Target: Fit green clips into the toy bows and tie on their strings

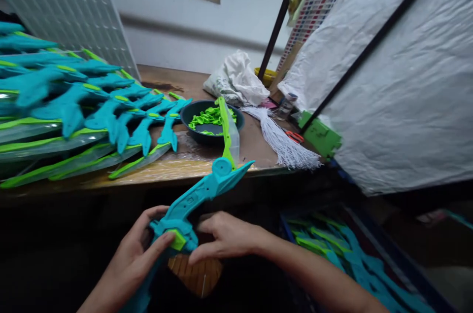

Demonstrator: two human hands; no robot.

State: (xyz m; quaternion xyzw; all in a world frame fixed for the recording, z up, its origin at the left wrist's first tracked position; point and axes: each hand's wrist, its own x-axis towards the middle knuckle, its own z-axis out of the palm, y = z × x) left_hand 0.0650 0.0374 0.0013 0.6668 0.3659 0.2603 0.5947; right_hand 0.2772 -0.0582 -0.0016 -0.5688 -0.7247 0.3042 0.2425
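My left hand [138,249] is closed around the middle of a turquoise plastic toy bow [195,197], with its thumb on a lime-green piece [177,239] set in the bow. The bow is tilted, its upper end towards the table edge. From that end rises a lime-green limb [226,140] with a translucent strip along it. Close against the right side of the bow's middle, my right hand [225,236] has its thumb and forefinger apart. Whether it touches the bow I cannot tell. The lower part of the bow is partly hidden by my left hand.
Several turquoise and green toy bows [99,101] lie stacked at the table's left. A dark bowl [190,128] holds small green parts. Right of it are a bundle of white strings [275,135], orange-handled scissors [294,136] and a green block [320,134]. A crate [286,226] with more bows stands lower right.
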